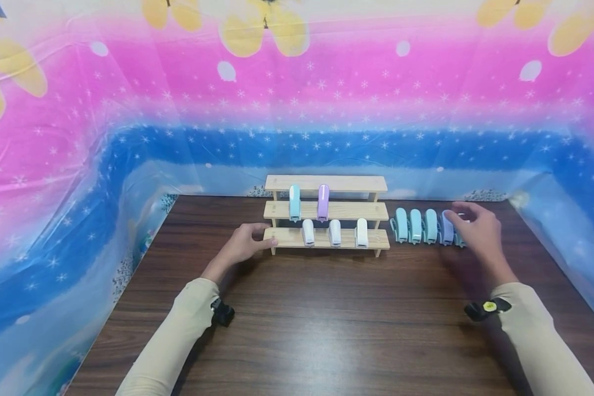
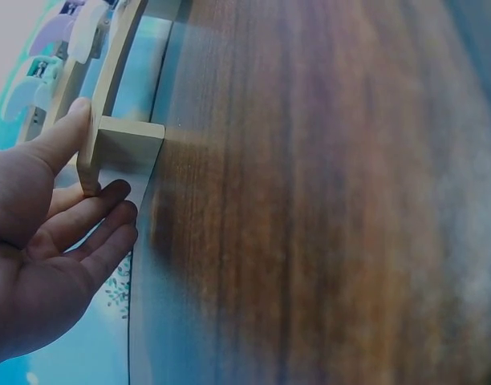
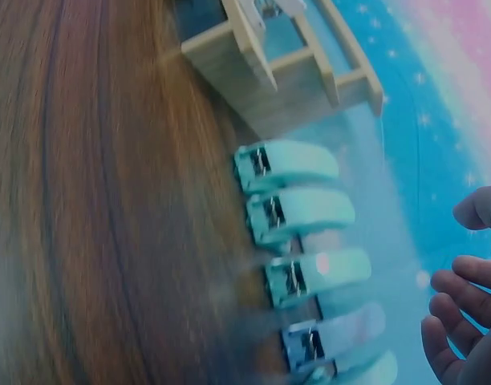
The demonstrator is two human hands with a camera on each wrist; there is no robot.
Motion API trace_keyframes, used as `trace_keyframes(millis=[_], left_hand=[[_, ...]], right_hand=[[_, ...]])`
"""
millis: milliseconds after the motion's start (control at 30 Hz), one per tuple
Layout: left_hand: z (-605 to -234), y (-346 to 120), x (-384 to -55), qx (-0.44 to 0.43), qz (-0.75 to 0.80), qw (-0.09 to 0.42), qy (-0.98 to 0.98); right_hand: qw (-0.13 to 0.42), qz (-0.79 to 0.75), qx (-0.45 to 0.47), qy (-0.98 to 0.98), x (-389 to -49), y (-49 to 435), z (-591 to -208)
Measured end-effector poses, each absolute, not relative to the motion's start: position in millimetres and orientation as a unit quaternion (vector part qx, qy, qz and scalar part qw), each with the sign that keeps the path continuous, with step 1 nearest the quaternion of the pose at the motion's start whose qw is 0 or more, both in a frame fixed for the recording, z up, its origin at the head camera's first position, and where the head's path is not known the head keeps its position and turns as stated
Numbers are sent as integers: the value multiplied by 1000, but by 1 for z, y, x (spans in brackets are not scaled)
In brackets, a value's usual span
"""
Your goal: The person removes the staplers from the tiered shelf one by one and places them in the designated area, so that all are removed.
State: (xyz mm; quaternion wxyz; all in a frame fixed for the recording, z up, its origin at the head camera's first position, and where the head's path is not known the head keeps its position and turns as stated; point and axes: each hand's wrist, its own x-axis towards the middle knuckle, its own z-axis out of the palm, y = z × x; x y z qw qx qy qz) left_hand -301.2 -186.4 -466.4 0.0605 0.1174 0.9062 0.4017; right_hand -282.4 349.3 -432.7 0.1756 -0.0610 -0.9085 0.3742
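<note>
My left hand grips the left end of the lowest step of a wooden three-step rack, thumb on top and fingers beneath. Three white mini staplers stand on that step. On the middle step are a light blue mini stapler and a purple mini stapler. My right hand hovers at the right end of a row of teal mini staplers, overlapping a periwinkle mini stapler in the head view. In the right wrist view its fingers are spread apart, holding nothing.
The dark wooden table extends in front of the rack. A patterned pink and blue cloth hangs behind and along both sides. Black wrist straps sit on both cream sleeves.
</note>
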Motion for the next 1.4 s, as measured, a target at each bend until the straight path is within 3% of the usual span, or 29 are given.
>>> trace_keyframes(millis=[567, 1400], left_hand=[[-467, -186, -303, 119, 402, 57, 906], [-466, -186, -300, 119, 399, 56, 907]], right_hand=[[194, 393, 11, -899, -283, 297, -413], [144, 426, 97, -888, -295, 199, -409]])
